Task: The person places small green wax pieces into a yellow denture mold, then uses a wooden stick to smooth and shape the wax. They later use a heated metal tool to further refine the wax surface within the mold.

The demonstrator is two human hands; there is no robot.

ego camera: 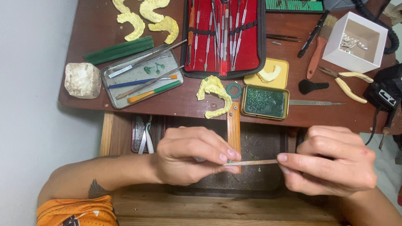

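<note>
Left hand [190, 155]: closed, fingertips and thumb pinching the left end of a thin flat strip [251, 162]; what else sits inside the grip cannot be told.
Right hand [331, 165]: closed, fingers curled, thumb and forefinger pinching the right end of the same strip.
Strip: pale, narrow, held level between the two hands, near the person and in front of the worktop [96, 29] edge, above a dark tray-like recess [259, 138].
Wooden peg [233, 125]: orange-brown, jutting from the worktop's near edge toward the person; the left fingertips lie just over its near end.
Yellow dental cast [215, 95]: arch-shaped, on the worktop just left of the peg's far end, beside a small green ring [233, 90].
Green-filled tin [264, 101]: open, just right of the peg; its yellow lid [268, 73] lies behind it with a pale cast piece on it.
Red instrument case [224, 37]: open, far centre, with a row of metal hand tools strapped in.
Metal tray [142, 75]: left of the case, holding several long tools.
More yellow casts [144, 16]: far left.
White stone block [82, 79]: left edge of the worktop.
White box [356, 42]: far right, small metal parts inside; a brush [319, 48] and yellow-handled pliers [347, 81] near it.
</note>
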